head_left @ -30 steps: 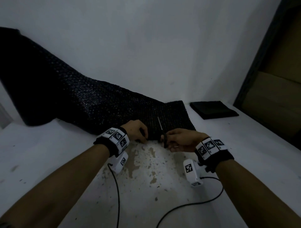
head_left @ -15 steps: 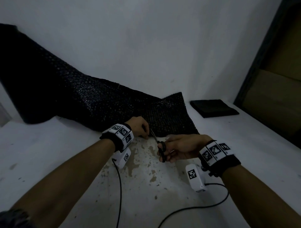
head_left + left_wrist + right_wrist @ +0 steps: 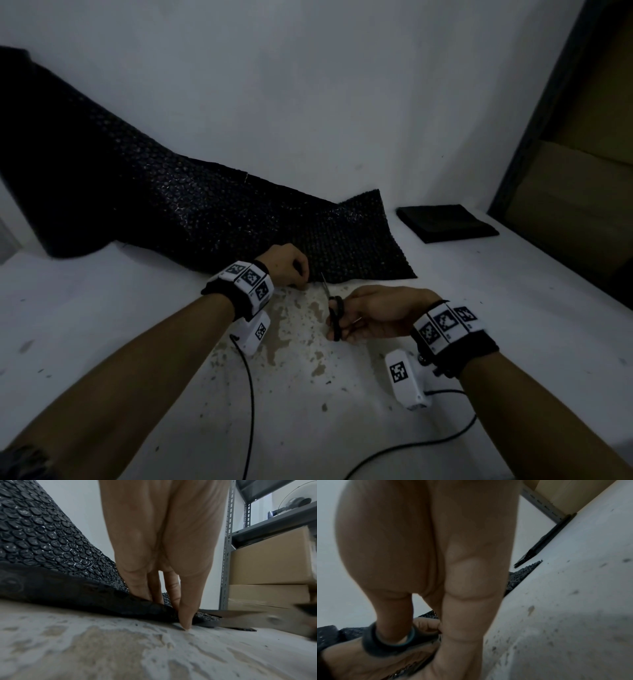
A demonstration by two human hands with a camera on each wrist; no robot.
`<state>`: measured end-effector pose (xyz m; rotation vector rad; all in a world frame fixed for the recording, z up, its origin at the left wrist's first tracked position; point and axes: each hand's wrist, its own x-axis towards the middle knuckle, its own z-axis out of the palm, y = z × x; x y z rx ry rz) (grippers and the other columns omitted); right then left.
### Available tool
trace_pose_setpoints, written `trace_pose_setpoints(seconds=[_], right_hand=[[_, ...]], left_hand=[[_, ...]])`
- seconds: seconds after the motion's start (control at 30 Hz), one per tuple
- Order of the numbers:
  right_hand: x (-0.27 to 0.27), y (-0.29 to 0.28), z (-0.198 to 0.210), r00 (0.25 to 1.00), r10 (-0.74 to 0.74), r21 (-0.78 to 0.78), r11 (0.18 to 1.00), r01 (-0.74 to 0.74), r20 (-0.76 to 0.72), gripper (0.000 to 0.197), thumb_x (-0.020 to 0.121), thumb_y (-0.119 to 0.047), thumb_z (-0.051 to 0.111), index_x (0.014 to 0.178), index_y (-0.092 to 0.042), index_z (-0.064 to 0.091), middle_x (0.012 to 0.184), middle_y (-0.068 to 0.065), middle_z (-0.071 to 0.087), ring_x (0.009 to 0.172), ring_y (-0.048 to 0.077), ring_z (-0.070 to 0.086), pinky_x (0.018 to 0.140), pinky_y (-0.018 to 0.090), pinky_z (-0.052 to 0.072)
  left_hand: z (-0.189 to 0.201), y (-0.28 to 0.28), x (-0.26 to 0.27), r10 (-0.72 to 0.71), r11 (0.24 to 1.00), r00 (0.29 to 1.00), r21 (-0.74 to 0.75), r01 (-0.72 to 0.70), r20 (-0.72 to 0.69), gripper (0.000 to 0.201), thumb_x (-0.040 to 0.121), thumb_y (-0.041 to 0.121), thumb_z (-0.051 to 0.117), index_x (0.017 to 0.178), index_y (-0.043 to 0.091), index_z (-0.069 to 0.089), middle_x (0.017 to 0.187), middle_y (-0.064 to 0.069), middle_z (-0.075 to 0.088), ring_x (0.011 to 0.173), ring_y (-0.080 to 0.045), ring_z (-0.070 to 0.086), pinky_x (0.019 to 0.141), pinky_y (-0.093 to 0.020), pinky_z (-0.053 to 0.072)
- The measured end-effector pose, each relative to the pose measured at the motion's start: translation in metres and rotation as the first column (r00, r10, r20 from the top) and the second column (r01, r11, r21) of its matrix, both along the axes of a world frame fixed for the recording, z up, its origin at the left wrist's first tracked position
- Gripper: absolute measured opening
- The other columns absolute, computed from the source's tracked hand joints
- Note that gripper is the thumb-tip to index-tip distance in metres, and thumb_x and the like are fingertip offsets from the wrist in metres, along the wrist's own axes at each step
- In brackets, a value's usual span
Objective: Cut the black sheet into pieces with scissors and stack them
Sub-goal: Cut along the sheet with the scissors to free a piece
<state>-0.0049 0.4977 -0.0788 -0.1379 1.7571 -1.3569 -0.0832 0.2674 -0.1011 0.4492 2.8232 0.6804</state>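
Two hands worked without readable writing: the left hand (image 3: 287,263) pinched the black bubble-wrap sheet (image 3: 205,219) edge on the white table (image 3: 342,411); the right hand (image 3: 380,317) gripped black-handled scissors (image 3: 334,313) beside it.

Black sheet (image 3: 42,536): plastic bubble wrap, glossy, bumpy with round cells. Table (image 3: 120,655): white coating, matt, rough, worn through to bare tan patches. Scissors (image 3: 334,313): dull metal blades, matt black handle loops. Shelf upright (image 3: 226,547) at 3 o'clock: grey perforated metal. Boxes (image 3: 267,561): plain brown cardboard, matt.
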Motion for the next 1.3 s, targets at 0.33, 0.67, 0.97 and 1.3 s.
trace_pose_setpoints(seconds=[0.33,0.67,0.97,1.3], right_hand=[[-0.001,-0.010,-0.007,0.994,-0.095,-0.090,0.991,0.099,0.046,0.032,0.104,-0.017,0.048,0.122,0.008,0.059,0.110,0.022,0.072,0.098,0.021,0.072,0.080,0.026,0.058],[-0.011,-0.022,-0.010,0.993,-0.113,-0.105,0.988,0.116,0.035,0.023,0.105,-0.009,0.046,0.108,0.004,0.064,0.109,0.023,0.071,0.094,0.022,0.073,0.078,0.025,0.058],[-0.015,-0.022,-0.013,0.995,-0.090,-0.162,0.982,0.096,0.042,0.018,0.101,0.001,0.048,0.101,0.005,0.065,0.108,0.025,0.070,0.098,0.024,0.072,0.080,0.024,0.058],[-0.019,-0.021,-0.022,0.998,-0.059,-0.200,0.978,0.065,0.037,0.021,0.100,0.001,0.051,0.109,0.017,0.062,0.103,0.023,0.072,0.097,0.022,0.073,0.080,0.022,0.057]], left_hand=[[-0.002,-0.002,0.002,0.006,0.999,1.000,0.039,-0.007,0.004,0.014,0.086,0.020,0.077,0.075,0.025,0.070,0.092,0.001,0.072,0.089,-0.015,0.066,0.068,-0.022,0.048],[-0.001,-0.008,0.001,-0.027,0.998,0.999,0.055,0.026,0.025,0.018,0.085,0.023,0.077,0.071,0.032,0.070,0.091,0.003,0.072,0.088,-0.018,0.067,0.083,-0.041,0.057],[-0.002,-0.011,0.000,-0.035,0.996,0.999,0.086,0.033,0.024,0.018,0.083,0.023,0.079,0.070,0.031,0.070,0.091,0.003,0.073,0.088,-0.016,0.067,0.081,-0.038,0.056],[-0.004,-0.012,-0.001,-0.018,0.994,0.999,0.109,0.013,0.046,0.022,0.086,0.021,0.076,0.068,0.032,0.069,0.110,0.000,0.072,0.113,-0.019,0.063,0.086,-0.033,0.053]])
